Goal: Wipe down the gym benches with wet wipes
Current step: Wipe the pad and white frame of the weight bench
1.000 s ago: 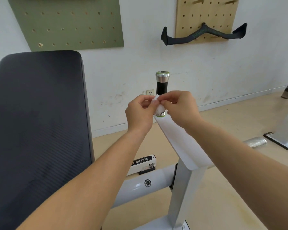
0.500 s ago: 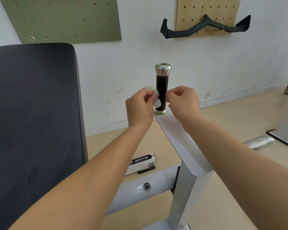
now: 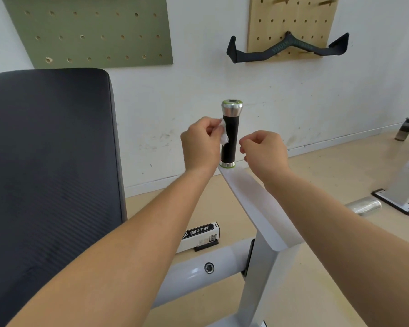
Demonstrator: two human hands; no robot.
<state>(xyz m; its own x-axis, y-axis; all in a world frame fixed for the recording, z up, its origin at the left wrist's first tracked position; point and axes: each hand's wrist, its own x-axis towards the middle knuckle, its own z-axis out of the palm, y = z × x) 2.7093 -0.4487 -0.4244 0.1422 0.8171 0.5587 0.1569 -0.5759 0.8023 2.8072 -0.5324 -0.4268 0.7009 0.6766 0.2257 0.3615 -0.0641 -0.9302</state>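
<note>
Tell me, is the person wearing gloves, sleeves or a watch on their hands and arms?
No. The left hand and the right hand are bare, with no gloves. The left forearm and the right forearm are bare too: no sleeve shows up to the picture's edge. No watch, bracelet or ring shows on the sides facing the camera.

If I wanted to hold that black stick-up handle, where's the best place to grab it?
Probably round the black middle of the handle, below its silver cap: it stands upright and round, so fingers can wrap it. Come from the right; the left hand pinches a wet wipe at its left side.
</note>
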